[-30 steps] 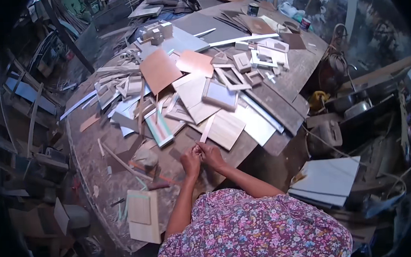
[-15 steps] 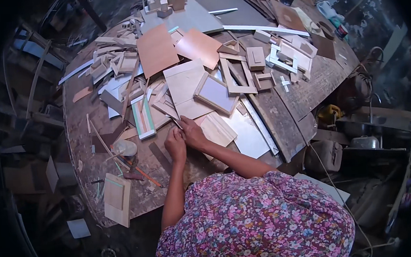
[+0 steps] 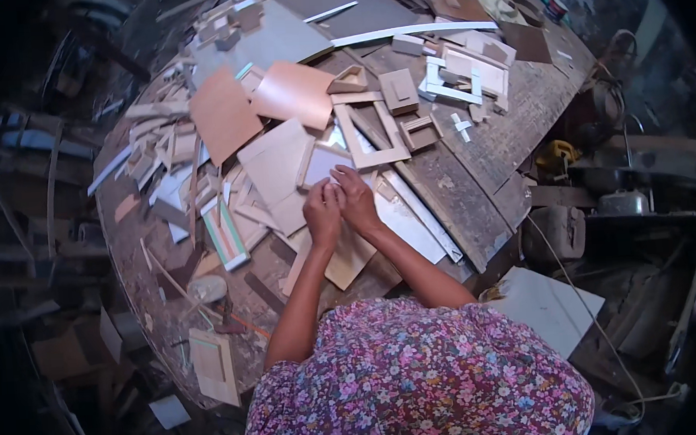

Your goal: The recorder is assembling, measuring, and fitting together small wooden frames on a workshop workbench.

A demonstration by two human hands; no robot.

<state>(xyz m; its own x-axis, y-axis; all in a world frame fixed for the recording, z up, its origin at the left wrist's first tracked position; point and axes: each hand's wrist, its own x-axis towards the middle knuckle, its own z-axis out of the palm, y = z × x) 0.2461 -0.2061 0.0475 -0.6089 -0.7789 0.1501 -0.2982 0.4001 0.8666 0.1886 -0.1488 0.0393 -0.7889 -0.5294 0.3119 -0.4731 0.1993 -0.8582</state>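
Observation:
My left hand [image 3: 322, 213] and my right hand [image 3: 357, 204] meet over the near edge of a wood-framed panel with a lilac face [image 3: 315, 168]. Fingers of both are bent in and pinched together at the tips. Whatever sits between them is too small and too covered to make out. Just left of the hands lies a pale wooden board [image 3: 269, 168]. Under my wrists is another light board [image 3: 346, 267], partly covered. Beyond my right hand rests an open rectangular wooden frame [image 3: 392, 132].
A green-edged narrow frame [image 3: 223, 235] and a whitish cup [image 3: 207, 288] lie left. Orange-brown sheets [image 3: 226, 117] and piled offcuts [image 3: 164, 141] fill the far left. White-edged strips [image 3: 423, 213] run along the right. A cable [image 3: 568, 272] hangs off the table's right edge.
Both hands have moved right and farther away, from beside the pale board to over the lilac panel. A thin strip that stuck out of the fingers no longer shows. The view has shifted.

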